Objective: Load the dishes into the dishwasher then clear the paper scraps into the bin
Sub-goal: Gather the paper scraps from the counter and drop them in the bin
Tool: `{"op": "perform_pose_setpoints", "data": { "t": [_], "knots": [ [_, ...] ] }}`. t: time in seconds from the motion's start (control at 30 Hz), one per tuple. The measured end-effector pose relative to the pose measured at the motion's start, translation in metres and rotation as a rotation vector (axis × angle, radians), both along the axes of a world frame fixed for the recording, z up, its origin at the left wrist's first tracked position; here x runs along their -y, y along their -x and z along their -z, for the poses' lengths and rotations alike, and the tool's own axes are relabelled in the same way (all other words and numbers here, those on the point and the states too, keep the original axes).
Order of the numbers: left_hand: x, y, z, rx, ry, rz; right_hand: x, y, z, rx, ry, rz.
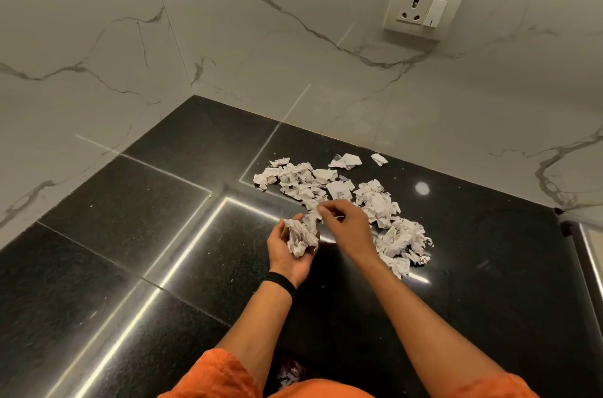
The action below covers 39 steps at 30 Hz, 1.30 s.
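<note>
Several crumpled white paper scraps (329,184) lie scattered on the black granite countertop (130,218), running from the back middle toward the right. My left hand (287,255), palm up and wearing a black wristband, cups a wad of crumpled paper (301,234). My right hand (346,224) hovers just beside it, fingers bent, and pinches a small scrap at its fingertips above the wad. More scraps (403,241) lie to the right of my right wrist. No dishes, dishwasher or bin are in view.
White marble walls meet in a corner behind the countertop. A wall socket with a switch (424,6) sits high on the right wall. The counter's right edge (584,254) drops off at the far right. Orange sleeves show at the bottom.
</note>
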<state>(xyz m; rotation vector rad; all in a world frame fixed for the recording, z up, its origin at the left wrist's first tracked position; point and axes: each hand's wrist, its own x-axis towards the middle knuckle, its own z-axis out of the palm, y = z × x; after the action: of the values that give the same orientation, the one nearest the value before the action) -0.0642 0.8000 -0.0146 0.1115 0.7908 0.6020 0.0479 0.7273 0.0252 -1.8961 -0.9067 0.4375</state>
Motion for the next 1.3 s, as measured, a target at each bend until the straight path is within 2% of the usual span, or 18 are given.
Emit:
{"op": "perform_pose_setpoints", "data": {
  "t": [0.1, 0.23, 0.33, 0.5, 0.57, 0.6, 0.73, 0.83, 0.9, 0.97, 1.07, 1.1, 1.17, 1.3],
  "knots": [
    [-0.002, 0.006, 0.000, -0.024, -0.002, -0.018, -0.008, -0.026, 0.015, 0.095, 0.216, -0.025],
    [-0.011, 0.012, 0.002, -0.035, 0.000, -0.043, -0.030, -0.030, 0.030, 0.349, 0.450, -0.230],
    [-0.015, 0.014, 0.003, -0.033, -0.021, -0.058, -0.038, -0.013, 0.043, 0.566, 0.441, -0.299],
    [-0.017, 0.011, 0.005, -0.065, -0.012, -0.063, -0.015, -0.006, 0.061, 0.714, 0.396, -0.315],
    [-0.015, 0.008, 0.005, -0.072, -0.002, -0.069, -0.003, -0.011, 0.060, 0.674, 0.392, -0.303],
    [-0.015, 0.007, 0.005, -0.075, 0.002, -0.073, 0.004, -0.012, 0.056, 0.582, 0.369, -0.251],
    [-0.014, 0.001, 0.001, -0.077, -0.012, -0.045, 0.019, -0.016, 0.031, 0.019, 0.139, 0.096],
    [-0.012, -0.005, -0.002, -0.089, -0.039, -0.009, 0.011, -0.010, 0.008, -0.282, -0.082, 0.084],
    [-0.012, -0.011, -0.005, -0.057, -0.043, 0.001, 0.003, 0.002, -0.009, -0.385, -0.159, -0.021],
    [-0.014, -0.015, -0.008, -0.016, -0.034, 0.006, -0.002, 0.015, -0.016, -0.301, -0.109, -0.141],
    [-0.014, -0.015, -0.013, 0.023, -0.012, 0.001, -0.009, 0.028, -0.006, 0.247, 0.141, -0.286],
    [-0.013, -0.015, -0.012, 0.035, -0.009, 0.000, -0.010, 0.030, -0.002, 0.368, 0.163, -0.321],
    [-0.013, -0.012, -0.008, 0.060, -0.001, -0.001, -0.011, 0.032, 0.003, 0.403, 0.107, -0.318],
    [-0.017, -0.009, -0.002, 0.058, -0.001, -0.011, -0.007, 0.017, -0.002, 0.145, -0.027, -0.118]
  ]
}}
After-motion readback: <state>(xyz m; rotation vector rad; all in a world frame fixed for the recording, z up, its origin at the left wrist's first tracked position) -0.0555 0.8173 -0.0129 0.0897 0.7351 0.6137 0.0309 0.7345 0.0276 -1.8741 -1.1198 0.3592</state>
